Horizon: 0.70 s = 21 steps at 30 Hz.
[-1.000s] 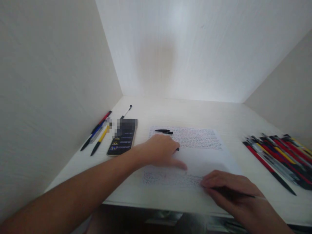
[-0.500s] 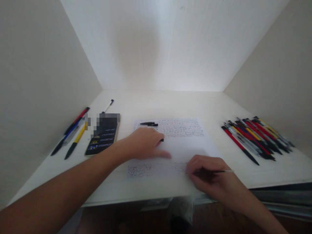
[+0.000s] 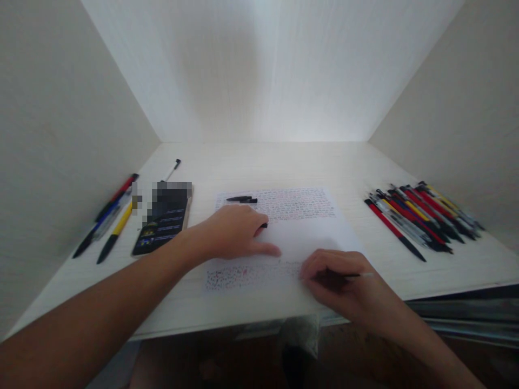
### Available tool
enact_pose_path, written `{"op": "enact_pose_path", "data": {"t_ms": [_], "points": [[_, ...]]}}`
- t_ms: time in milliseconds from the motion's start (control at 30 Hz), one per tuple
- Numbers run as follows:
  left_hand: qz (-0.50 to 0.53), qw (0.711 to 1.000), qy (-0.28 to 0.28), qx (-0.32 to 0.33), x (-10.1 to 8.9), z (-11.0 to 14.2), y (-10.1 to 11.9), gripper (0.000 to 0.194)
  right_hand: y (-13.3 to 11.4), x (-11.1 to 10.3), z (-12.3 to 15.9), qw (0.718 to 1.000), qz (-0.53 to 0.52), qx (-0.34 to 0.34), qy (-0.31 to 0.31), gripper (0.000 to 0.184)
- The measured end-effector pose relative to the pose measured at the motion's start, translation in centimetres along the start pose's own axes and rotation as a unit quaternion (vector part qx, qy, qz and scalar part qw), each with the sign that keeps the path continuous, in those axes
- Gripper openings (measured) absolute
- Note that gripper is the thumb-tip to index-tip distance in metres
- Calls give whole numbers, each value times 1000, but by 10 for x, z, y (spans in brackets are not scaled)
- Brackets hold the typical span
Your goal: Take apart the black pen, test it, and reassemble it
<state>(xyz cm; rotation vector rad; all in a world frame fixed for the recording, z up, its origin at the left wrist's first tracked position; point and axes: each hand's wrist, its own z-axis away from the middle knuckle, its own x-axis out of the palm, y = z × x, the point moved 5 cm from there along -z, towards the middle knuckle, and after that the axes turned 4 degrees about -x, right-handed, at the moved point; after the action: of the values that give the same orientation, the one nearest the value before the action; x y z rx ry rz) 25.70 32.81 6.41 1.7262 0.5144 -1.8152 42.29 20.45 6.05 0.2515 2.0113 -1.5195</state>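
Paper [image 3: 306,235] has drifted up and left in frame as the view shifts; right hand [image 3: 354,294] pinches the pen [image 3: 362,275] at the lower text [image 3: 231,276], long axis crosswise, tail rightward, tip hidden; left hand [image 3: 237,231], farther off, lies on the paper, thumb out, any grip on the black piece [image 3: 265,225] impossible to tell.

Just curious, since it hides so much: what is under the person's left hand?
Under the left hand lies a sheet of paper, with handwriting visible farther up. A black tip pokes out; the rest of that object, and any writing beneath, is covered.
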Motion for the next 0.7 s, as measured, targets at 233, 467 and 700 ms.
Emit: {"op": "enact_pose_path", "data": {"t_ms": [233, 467, 700], "points": [[0, 1000, -9, 0, -2, 0, 1, 74, -1, 2, -1, 1000, -5, 23, -10, 13], [-1, 1000, -17, 0, -2, -1, 2, 75, -1, 2, -1, 999, -1, 26, -18, 13], [5, 1000, -17, -6, -3, -1, 3, 75, 1, 3, -1, 1000, -5, 27, -15, 11]]}}
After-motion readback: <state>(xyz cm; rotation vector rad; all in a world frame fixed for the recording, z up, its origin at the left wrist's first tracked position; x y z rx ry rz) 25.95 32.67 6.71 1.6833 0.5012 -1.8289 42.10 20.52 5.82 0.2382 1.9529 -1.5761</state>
